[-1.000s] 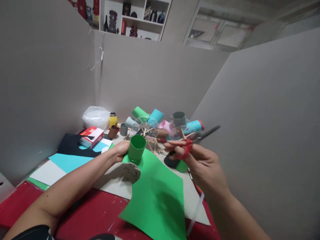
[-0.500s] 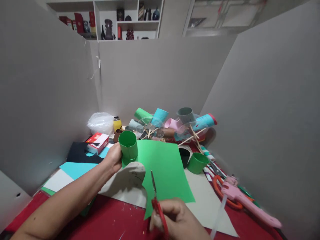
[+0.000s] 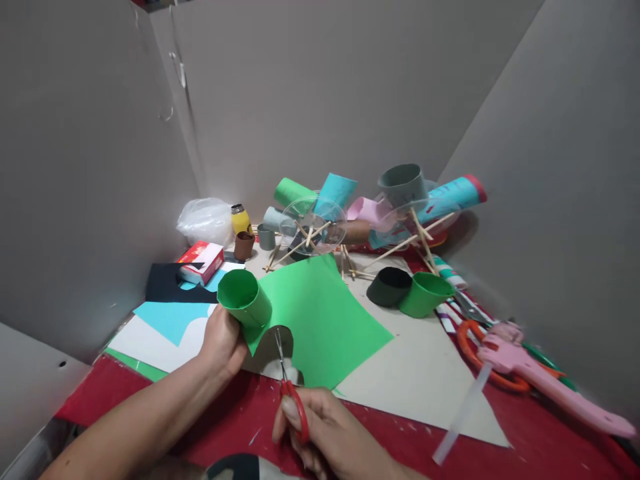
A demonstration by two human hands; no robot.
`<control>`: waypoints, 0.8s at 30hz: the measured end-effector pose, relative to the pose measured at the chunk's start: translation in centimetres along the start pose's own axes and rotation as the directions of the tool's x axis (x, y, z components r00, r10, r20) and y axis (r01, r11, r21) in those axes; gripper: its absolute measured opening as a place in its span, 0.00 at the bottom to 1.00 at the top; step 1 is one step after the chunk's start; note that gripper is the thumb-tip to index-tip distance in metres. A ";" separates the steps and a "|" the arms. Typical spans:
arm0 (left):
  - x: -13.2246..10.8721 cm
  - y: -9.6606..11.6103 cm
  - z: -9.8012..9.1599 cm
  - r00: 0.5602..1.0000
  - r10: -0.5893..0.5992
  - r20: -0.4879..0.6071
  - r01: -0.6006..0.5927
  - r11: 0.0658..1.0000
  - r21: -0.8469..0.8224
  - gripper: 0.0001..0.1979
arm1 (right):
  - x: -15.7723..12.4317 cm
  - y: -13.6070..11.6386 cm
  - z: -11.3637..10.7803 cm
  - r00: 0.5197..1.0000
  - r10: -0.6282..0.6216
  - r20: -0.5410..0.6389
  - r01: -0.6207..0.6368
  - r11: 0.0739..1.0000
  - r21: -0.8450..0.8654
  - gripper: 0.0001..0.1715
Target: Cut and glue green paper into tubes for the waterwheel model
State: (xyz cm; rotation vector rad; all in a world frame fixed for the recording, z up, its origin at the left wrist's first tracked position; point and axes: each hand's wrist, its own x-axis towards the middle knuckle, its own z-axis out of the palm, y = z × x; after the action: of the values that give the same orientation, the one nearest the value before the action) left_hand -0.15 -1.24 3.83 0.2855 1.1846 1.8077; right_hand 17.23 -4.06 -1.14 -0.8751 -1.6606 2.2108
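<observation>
My left hand (image 3: pixel 223 341) grips a green paper tube (image 3: pixel 243 300) whose end joins a green paper sheet (image 3: pixel 320 320). That sheet hangs out to the right over the table. My right hand (image 3: pixel 330 437) is closed round the red handles of small scissors (image 3: pixel 289 377). Their blades point up at the sheet's lower edge, just below the tube.
Grey card (image 3: pixel 425 380) lies on the red table (image 3: pixel 210 427). Behind stand a dark cup (image 3: pixel 387 287), a green cup (image 3: pixel 425 295) and a model of paper tubes on wooden sticks (image 3: pixel 350 213). A pink glue gun (image 3: pixel 540 380) and orange scissors (image 3: pixel 475 353) lie right. Grey partition walls close three sides.
My right hand has dropped from beside the tube to the near edge and brought the scissors under the green sheet. The view has tilted down and the left hand has shifted left.
</observation>
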 end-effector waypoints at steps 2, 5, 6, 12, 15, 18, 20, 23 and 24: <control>-0.3 -0.3 -0.2 1.000 0.017 -0.011 -0.017 1.000 -0.011 0.19 | 0.1 0.1 0.0 1.000 0.003 -0.012 -0.003 1.000 0.008 0.42; -1.0 -0.6 -0.3 0.999 0.020 -0.038 -0.020 1.000 -0.013 0.19 | 0.3 0.0 0.1 0.998 -0.030 -0.051 0.031 0.999 0.009 0.41; -1.2 -0.7 -0.2 0.999 0.020 -0.050 -0.021 1.000 -0.009 0.19 | 0.4 -0.1 0.1 0.997 -0.041 -0.063 0.042 0.999 0.009 0.41; -1.9 -0.7 0.1 0.999 0.027 -0.048 -0.026 1.000 0.017 0.17 | 0.4 -1.0 0.4 0.993 -0.086 -0.086 0.087 0.996 0.008 0.40; -2.0 -0.8 0.2 0.998 0.047 -0.045 -0.046 0.998 0.040 0.16 | 0.4 -1.0 0.4 0.990 -0.099 -0.100 0.100 0.995 0.006 0.40; -2.2 -1.1 0.2 0.998 0.058 -0.018 -0.057 0.997 0.044 0.18 | 0.5 -0.9 0.4 0.987 -0.109 -0.119 0.111 0.994 0.009 0.40; -2.4 -1.3 0.2 0.998 0.058 -0.011 -0.057 0.998 0.037 0.19 | 0.5 -0.8 0.4 0.985 -0.112 -0.132 0.115 0.993 0.014 0.40; -2.4 -1.7 0.1 0.997 0.070 -0.025 -0.070 0.997 0.011 0.18 | 0.5 -0.7 0.4 0.983 -0.116 -0.145 0.120 0.993 0.019 0.41; -2.3 -1.8 0.0 0.997 0.075 -0.034 -0.075 0.997 0.003 0.17 | 0.5 -0.7 0.4 0.981 -0.117 -0.151 0.122 0.992 0.020 0.41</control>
State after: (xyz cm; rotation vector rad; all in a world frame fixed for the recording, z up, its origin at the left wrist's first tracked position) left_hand 2.15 -2.89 3.03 0.3043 1.2142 1.8829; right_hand 16.45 -3.86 -0.57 -0.8858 -1.5650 2.0320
